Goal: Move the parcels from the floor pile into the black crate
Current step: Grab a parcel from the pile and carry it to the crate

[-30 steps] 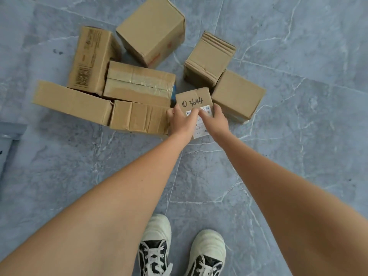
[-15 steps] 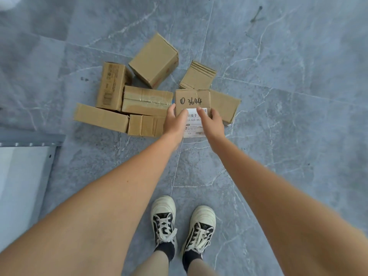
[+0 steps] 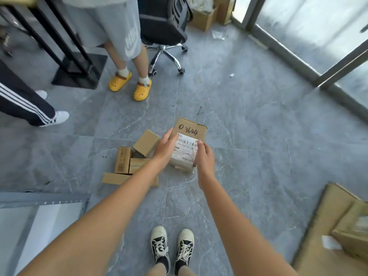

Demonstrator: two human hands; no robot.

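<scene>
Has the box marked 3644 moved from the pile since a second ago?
Yes. The box marked 3644 has been lifted up off the floor, away from the pile, held by the left hand and right hand.

Office or stockroom — swivel chair [image 3: 165, 22], grey tile floor [image 3: 249, 126], glass doors [image 3: 310, 26], cardboard boxes [image 3: 129, 162] piled about.

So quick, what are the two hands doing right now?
Left hand: holding the parcel marked 3644, fingers round its left edge.
Right hand: holding the same parcel at its right edge.
</scene>
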